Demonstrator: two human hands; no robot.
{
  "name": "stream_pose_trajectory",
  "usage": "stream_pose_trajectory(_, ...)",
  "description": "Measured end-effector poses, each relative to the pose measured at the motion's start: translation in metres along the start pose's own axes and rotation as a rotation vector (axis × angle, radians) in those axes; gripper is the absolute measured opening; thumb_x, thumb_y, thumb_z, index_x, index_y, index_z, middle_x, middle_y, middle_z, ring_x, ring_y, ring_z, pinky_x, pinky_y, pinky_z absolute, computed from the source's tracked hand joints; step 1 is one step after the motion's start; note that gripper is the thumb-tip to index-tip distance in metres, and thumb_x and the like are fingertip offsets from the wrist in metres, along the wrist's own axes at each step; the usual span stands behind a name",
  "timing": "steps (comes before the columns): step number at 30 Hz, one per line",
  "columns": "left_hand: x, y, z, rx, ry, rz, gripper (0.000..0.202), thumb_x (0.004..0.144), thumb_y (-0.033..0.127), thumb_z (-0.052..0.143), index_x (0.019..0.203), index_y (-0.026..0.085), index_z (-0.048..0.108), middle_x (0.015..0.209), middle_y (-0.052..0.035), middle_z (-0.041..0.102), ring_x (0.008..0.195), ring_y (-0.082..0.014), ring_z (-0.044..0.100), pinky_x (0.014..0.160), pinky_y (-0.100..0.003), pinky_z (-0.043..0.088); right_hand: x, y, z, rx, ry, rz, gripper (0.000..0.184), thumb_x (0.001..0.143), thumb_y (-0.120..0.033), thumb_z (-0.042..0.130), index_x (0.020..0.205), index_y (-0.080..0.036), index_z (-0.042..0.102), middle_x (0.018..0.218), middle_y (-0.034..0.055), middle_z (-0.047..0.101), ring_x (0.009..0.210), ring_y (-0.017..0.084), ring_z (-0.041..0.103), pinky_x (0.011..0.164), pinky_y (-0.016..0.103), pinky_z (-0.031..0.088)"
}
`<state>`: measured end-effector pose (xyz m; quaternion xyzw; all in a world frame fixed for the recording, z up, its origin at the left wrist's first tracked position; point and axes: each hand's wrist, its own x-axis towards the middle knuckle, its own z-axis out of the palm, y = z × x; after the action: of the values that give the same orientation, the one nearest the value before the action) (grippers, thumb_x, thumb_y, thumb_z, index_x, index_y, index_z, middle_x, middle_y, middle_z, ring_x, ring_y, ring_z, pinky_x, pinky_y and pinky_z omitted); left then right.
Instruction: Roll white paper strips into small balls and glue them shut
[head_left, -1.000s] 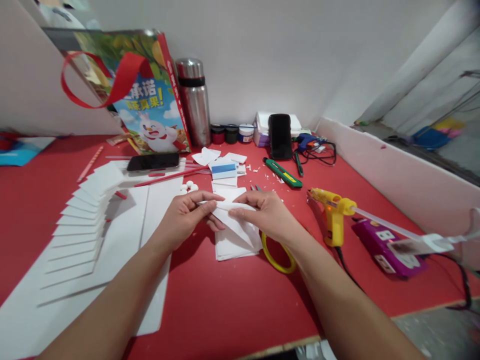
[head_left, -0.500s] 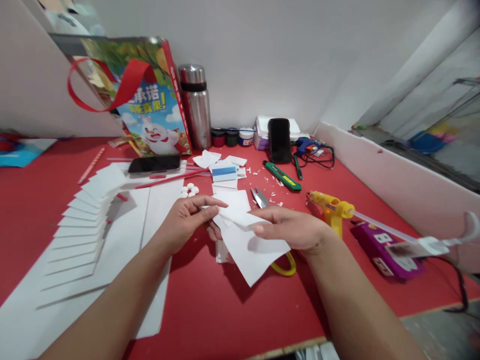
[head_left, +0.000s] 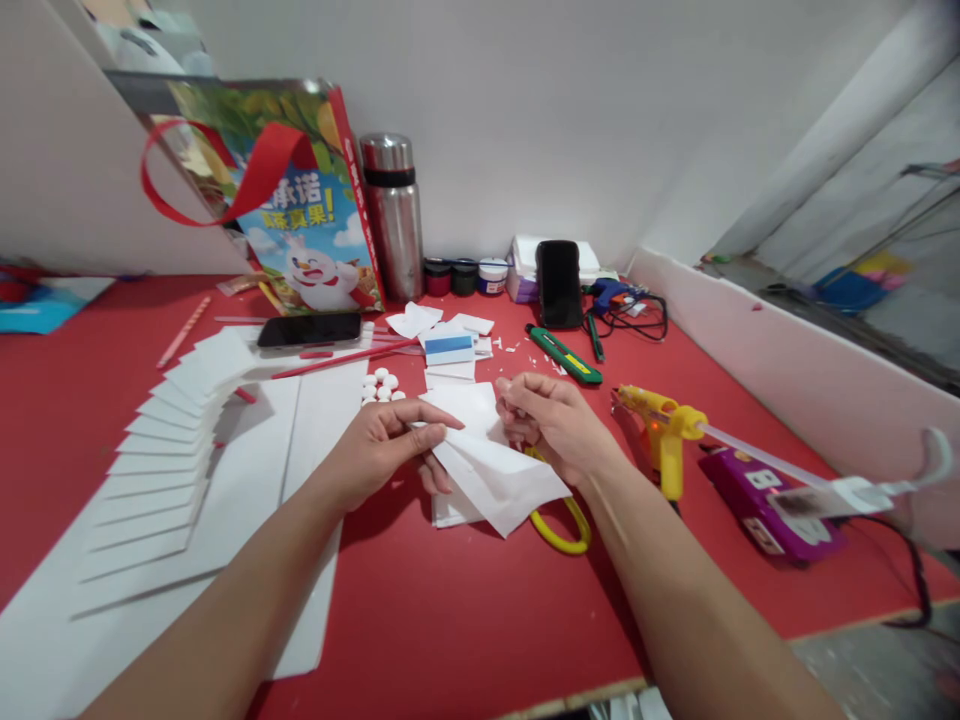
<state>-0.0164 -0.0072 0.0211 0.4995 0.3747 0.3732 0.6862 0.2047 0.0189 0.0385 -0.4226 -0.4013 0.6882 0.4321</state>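
Observation:
My left hand [head_left: 397,445] pinches a folded sheet of thin white paper [head_left: 502,485] at its left corner, thumb on top. The sheet's free end droops to the right over the red table. My right hand [head_left: 551,420] is off the sheet, just beyond its right side, with fingers curled together; whether they hold anything small is hidden. Beneath that hand lies a pair of scissors, its yellow handle [head_left: 562,530] showing and its blades covered. More white paper pieces [head_left: 469,405] lie under and behind the held sheet.
At left, a curved row of white folded cards [head_left: 172,440] stands on white board [head_left: 307,540]. Small white discs [head_left: 381,383] sit near my left hand. A green cutter [head_left: 564,355], a yellow glue gun [head_left: 664,425] and a purple box [head_left: 772,505] lie right. A steel flask [head_left: 394,220] stands behind.
My right hand has let go of the paper, moved up and left, and curled its fingers. The sheet's right end has dropped and folded over; my left hand keeps its pinch.

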Motion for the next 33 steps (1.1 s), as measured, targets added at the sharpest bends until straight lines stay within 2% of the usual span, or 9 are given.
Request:
stream_pose_trajectory(2,0.0,0.0,0.0,-0.001,-0.005,-0.001,0.025,0.091,0.03,0.07,0.106,0.01,0.069,0.064,-0.0102,0.076,0.052,-0.0177,0.073,0.053,-0.022,0.058,-0.001,-0.002,-0.001,0.032,-0.035,-0.021,0.041,0.072,-0.041,0.085,0.066,-0.018,0.051,0.062,-0.0053,0.053,0.048,0.004,0.035,0.047,0.021,0.028)
stream_pose_trajectory(9,0.003,-0.004,-0.003,-0.017,-0.019,0.033,0.026,0.092,0.031,0.07,0.107,0.009,0.068,0.064,-0.0103,0.077,0.054,-0.0173,0.073,0.053,-0.021,0.058,-0.001,0.001,-0.001,0.072,-0.094,-0.035,0.032,0.072,-0.033,0.084,0.072,-0.017,0.057,0.068,-0.0027,0.059,0.056,0.007,0.044,0.054,0.023,0.036)
stream_pose_trajectory(14,0.002,-0.002,-0.003,-0.02,-0.023,0.035,0.028,0.092,0.032,0.071,0.107,0.009,0.068,0.065,-0.0105,0.077,0.053,-0.0168,0.073,0.053,-0.021,0.059,-0.002,-0.001,-0.002,-0.047,-0.07,-0.065,0.029,0.068,-0.026,0.087,0.085,-0.018,0.064,0.075,-0.0026,0.064,0.061,0.008,0.054,0.052,0.021,0.037)
stream_pose_trajectory(17,0.002,-0.001,-0.002,-0.013,-0.004,0.033,0.029,0.091,0.033,0.072,0.106,0.009,0.068,0.064,-0.0098,0.077,0.053,-0.0162,0.073,0.052,-0.019,0.058,-0.004,-0.006,-0.001,-0.088,-0.128,0.007,0.036,0.072,-0.037,0.086,0.096,-0.018,0.068,0.092,0.0039,0.073,0.079,0.014,0.067,0.067,0.024,0.049)
stream_pose_trajectory(19,0.003,-0.002,-0.003,0.002,0.015,0.032,0.03,0.091,0.033,0.072,0.107,0.009,0.068,0.065,-0.0096,0.077,0.054,-0.016,0.073,0.053,-0.019,0.058,-0.006,-0.008,0.0,-0.129,-0.203,0.072,0.041,0.076,-0.048,0.082,0.1,-0.018,0.07,0.094,0.0058,0.075,0.082,0.017,0.069,0.072,0.027,0.051)
stream_pose_trajectory(21,0.004,-0.002,-0.003,0.017,0.035,0.035,0.032,0.091,0.034,0.072,0.11,0.009,0.068,0.065,-0.0088,0.077,0.054,-0.0163,0.073,0.053,-0.02,0.058,-0.008,-0.009,0.003,-0.238,-0.242,0.094,0.04,0.077,-0.049,0.081,0.1,-0.018,0.072,0.089,0.0045,0.075,0.078,0.016,0.068,0.069,0.026,0.05)
stream_pose_trajectory(23,0.005,-0.003,-0.003,0.023,0.062,0.046,0.033,0.09,0.033,0.072,0.112,0.009,0.069,0.063,-0.0077,0.076,0.054,-0.017,0.074,0.053,-0.021,0.059,-0.01,-0.008,0.005,-0.346,-0.261,0.102,0.035,0.077,-0.042,0.082,0.1,-0.017,0.074,0.087,0.0038,0.075,0.076,0.015,0.067,0.067,0.026,0.049)
stream_pose_trajectory(28,0.006,-0.002,0.0,0.01,0.089,0.057,0.034,0.09,0.032,0.072,0.113,0.008,0.069,0.064,-0.0075,0.077,0.057,-0.0175,0.075,0.055,-0.022,0.06,-0.011,-0.002,0.008,-0.432,-0.208,0.141,0.027,0.08,-0.036,0.076,0.097,-0.016,0.075,0.076,0.0038,0.074,0.063,0.015,0.065,0.056,0.026,0.046)
stream_pose_trajectory(33,0.005,-0.002,-0.004,0.011,0.079,0.078,0.034,0.092,0.029,0.07,0.117,0.007,0.067,0.062,-0.0064,0.075,0.055,-0.0178,0.073,0.052,-0.022,0.059,-0.01,-0.001,0.006,-0.391,-0.146,0.031,0.028,0.075,-0.032,0.081,0.099,-0.018,0.074,0.083,0.0022,0.074,0.068,0.014,0.065,0.064,0.026,0.049)
